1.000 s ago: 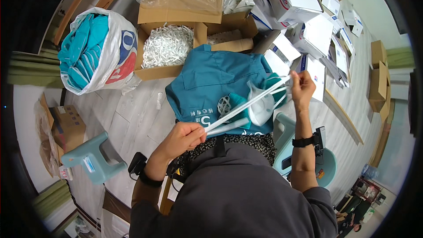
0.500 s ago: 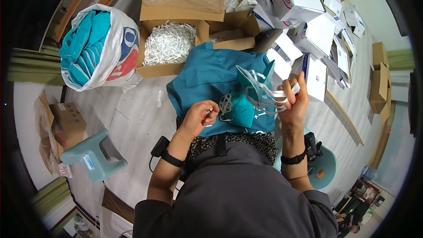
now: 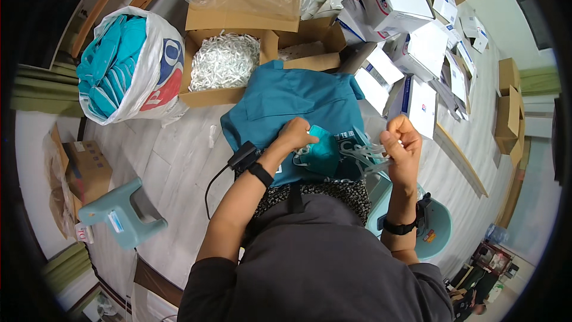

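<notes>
A teal cloth (image 3: 268, 95) is spread over my lap, with a teal face mask (image 3: 322, 154) lying on it. My left hand (image 3: 295, 133) is closed, its thumb and fingers pinching the upper left edge of that mask. To the right, my right hand (image 3: 404, 144) is closed on several white elastic straps (image 3: 370, 156), which trail leftward over the cloth. A darker teal mask hangs on those straps, partly hidden behind them. Both wrists wear black bands.
A white bag (image 3: 165, 62) full of teal mask pieces stands at left. A cardboard box holds white straps (image 3: 225, 59). White cartons (image 3: 411, 104) pile up at right. A light-blue stool (image 3: 122, 217) and a teal bucket (image 3: 438, 226) flank me.
My left hand has moved right and up onto the mask lying on my lap. My right hand has shifted slightly right, and the strapped mask hanging from it has dropped lower.
</notes>
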A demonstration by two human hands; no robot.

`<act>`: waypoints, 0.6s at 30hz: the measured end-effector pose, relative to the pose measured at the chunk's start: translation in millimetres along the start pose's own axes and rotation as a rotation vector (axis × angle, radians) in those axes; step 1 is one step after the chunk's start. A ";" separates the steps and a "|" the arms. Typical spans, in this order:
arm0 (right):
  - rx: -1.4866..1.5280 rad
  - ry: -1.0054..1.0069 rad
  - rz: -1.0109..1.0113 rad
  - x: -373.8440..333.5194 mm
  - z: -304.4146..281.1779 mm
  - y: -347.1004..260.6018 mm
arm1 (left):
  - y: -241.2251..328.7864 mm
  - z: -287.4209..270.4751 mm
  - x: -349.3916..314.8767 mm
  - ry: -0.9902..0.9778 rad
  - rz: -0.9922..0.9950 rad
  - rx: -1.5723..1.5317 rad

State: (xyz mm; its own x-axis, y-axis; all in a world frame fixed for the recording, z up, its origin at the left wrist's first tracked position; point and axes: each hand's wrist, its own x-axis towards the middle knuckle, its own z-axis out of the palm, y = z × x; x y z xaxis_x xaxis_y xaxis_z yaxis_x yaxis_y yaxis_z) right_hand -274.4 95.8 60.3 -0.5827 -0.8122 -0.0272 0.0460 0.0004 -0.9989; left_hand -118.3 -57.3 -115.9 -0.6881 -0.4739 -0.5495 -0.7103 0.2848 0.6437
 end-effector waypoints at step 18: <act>-0.414 0.000 -0.160 20.6 30.9 6.9 | 53.2 -62.0 -87.4 0.315 0.364 -0.848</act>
State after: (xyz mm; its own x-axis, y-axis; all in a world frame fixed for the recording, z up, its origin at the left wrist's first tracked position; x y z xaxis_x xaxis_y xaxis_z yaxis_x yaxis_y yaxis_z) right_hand -261.0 61.1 54.0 -0.5563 -0.8209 0.1287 -0.3733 0.1085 -0.9213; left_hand -86.7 -52.4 -0.6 -0.6854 -0.7120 -0.1525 -0.0339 -0.1781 0.9834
